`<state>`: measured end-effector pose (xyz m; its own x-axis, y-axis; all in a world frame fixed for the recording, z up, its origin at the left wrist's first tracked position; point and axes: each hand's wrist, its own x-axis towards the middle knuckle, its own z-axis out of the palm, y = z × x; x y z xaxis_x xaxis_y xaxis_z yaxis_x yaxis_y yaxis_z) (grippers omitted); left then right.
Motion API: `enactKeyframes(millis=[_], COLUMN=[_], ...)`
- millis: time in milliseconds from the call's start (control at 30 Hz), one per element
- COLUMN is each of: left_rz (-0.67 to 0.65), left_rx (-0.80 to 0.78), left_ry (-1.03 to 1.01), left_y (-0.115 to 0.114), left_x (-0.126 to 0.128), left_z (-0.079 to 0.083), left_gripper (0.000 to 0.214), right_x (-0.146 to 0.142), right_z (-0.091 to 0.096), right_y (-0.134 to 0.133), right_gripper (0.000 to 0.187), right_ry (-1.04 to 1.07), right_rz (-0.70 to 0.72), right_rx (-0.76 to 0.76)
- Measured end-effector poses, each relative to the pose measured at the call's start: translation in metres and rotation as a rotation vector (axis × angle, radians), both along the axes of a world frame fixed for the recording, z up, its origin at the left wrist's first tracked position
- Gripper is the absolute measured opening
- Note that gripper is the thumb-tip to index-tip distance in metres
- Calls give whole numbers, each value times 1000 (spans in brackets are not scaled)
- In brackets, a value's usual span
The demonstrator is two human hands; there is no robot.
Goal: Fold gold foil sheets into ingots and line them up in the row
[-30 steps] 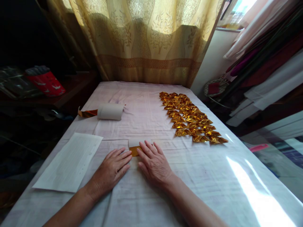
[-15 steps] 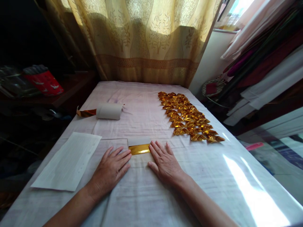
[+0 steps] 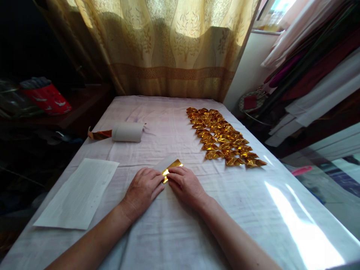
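A sheet of gold foil paper (image 3: 176, 163) with a pale part along its far side lies at a slant on the cloth between my hands. The fingers of my left hand (image 3: 144, 186) are closed together on its near left end. My right hand (image 3: 185, 185) pinches its near edge, fingers bent and close to the left fingertips. Part of the foil is hidden under the fingers. Beyond, to the right, several folded gold foil pieces (image 3: 222, 137) stand in close rows.
A white sheet of paper (image 3: 78, 193) lies at left on the cloth-covered table (image 3: 163, 232). Behind it rests a grey-white roll (image 3: 128, 132) with a foil strip at its left end. A red container (image 3: 47, 95) stands far left; clothes (image 3: 317, 82) hang at right.
The foil paper was flat and level, with my hands spread at its ends. Now it is turned at a slant, and both hands have come together with fingers bent on it.
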<state>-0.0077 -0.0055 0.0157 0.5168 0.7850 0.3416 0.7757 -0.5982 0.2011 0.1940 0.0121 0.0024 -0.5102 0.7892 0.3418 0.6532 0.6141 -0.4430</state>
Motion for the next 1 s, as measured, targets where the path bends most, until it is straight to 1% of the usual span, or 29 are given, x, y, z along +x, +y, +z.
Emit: enactKeyframes(millis=[133,233,333,400,467,567,667,767,867,1000], left_rz=[-50,-70,-66,-60,-52,-48,-16,25,53,96], left_rx=[1,54,112,118,94,23,-38,-57,-84,-124], left_ry=[46,72,40,19,-1,-57,-126,-164,-169,-163], left_y=[11,14,15,16,18,20,22,24,24,23], left_x=[-3,-2,-1,-1,-1,-4,-8,-9,-7,-4], left_z=[3,1,-4,-7,-8,-9,-10,-11,-11,-10], left_gripper=[13,16,19,21,22,21,20,20,18,16], right_x=[3,3,1,-1,-4,-8,-11,-12,-13,-14], right_z=[-2,-2,-5,-6,-8,-8,-6,-3,0,3], right_y=[1,2,2,1,1,1,0,1,4,12], right_gripper=[21,23,24,18,12,9,10,10,9,13], right_ry=[56,66,70,62,50,61,87,79,55,6], right_rz=[-9,-10,-14,-34,-69,-115,-161,-193,-203,-231], right_rx=[-20,-22,25,68,99,102,55,3,-38,-95])
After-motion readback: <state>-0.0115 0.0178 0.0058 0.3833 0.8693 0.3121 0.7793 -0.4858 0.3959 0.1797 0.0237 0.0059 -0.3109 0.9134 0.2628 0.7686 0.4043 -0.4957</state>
